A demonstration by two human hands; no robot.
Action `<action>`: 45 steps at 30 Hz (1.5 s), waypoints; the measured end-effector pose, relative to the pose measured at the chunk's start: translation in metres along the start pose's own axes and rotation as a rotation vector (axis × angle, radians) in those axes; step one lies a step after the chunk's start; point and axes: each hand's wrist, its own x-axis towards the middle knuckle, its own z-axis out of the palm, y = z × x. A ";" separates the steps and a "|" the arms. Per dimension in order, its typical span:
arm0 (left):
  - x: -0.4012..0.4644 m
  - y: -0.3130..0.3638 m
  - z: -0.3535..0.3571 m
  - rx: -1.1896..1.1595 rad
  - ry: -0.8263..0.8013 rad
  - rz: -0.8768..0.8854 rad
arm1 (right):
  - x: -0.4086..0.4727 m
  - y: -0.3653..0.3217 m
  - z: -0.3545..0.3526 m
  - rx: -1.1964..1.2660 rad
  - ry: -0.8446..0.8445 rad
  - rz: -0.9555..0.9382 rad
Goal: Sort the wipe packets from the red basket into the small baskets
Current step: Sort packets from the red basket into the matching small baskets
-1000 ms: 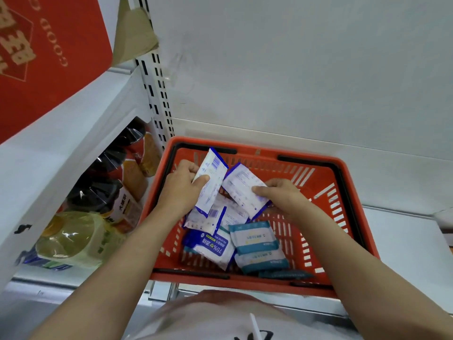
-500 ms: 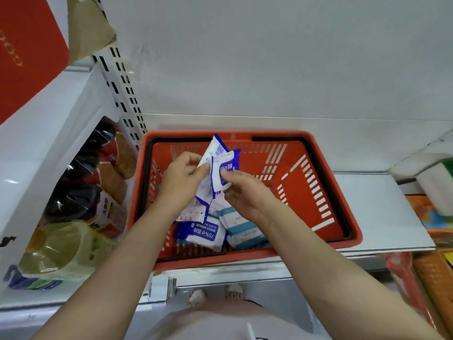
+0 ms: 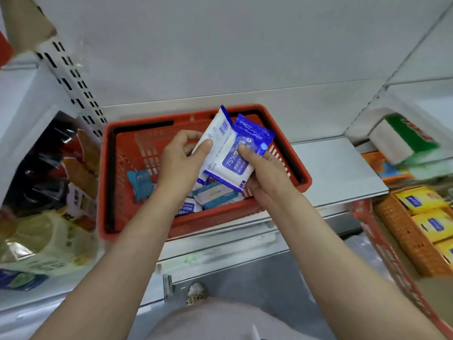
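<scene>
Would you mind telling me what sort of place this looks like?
Probably a shop aisle: slotted white shelving, bottled goods stacked at left, a red shopping basket on the shelf, and an orange basket of yellow packets.

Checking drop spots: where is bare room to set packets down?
Bare: white shelf right of the red basket; basket floor along its left wall. Crowded: basket's near middle with packets; orange basket full of yellow packs.

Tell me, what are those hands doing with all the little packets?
A person is sorting wipe packets. The left hand and the right hand together hold blue-and-white alcohol wipe packets above the red basket. More packets lie inside the basket. To the right, an orange basket holds yellow packets.
</scene>
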 end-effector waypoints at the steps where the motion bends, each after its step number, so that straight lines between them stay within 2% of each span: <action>1: -0.009 0.006 0.012 0.006 -0.054 0.026 | -0.011 -0.007 -0.011 0.003 0.009 -0.033; 6: -0.079 0.027 0.108 -0.047 -0.317 0.014 | -0.076 -0.047 -0.103 0.017 0.147 -0.140; 11: -0.181 0.037 0.238 -0.291 -0.621 -0.280 | -0.157 -0.069 -0.246 0.014 0.356 -0.231; 14: -0.238 0.025 0.314 -0.338 -0.861 -0.439 | -0.207 -0.069 -0.332 0.065 0.514 -0.244; 16: -0.275 0.017 0.359 -0.312 -0.955 -0.479 | -0.239 -0.068 -0.384 0.098 0.613 -0.242; 20: -0.333 0.010 0.431 -0.256 -0.873 -0.453 | -0.288 -0.072 -0.469 0.176 0.744 -0.298; 23: -0.344 0.009 0.474 -0.222 -0.828 -0.474 | -0.308 -0.080 -0.523 0.221 0.891 -0.292; 26: -0.343 0.006 0.522 -0.156 -0.839 -0.531 | -0.322 -0.089 -0.579 0.312 1.014 -0.237; 29: -0.341 -0.003 0.575 -0.123 -0.879 -0.566 | -0.326 -0.106 -0.635 0.229 1.083 -0.236; 33: -0.337 -0.016 0.658 -0.129 -0.913 -0.616 | -0.312 -0.147 -0.705 0.059 1.092 -0.264; 40: -0.318 -0.014 0.786 -0.243 -0.803 -0.702 | -0.247 -0.231 -0.810 -0.101 1.029 -0.104; 45: -0.295 -0.008 0.832 -0.084 -0.653 -0.630 | -0.201 -0.263 -0.855 -0.099 0.858 -0.072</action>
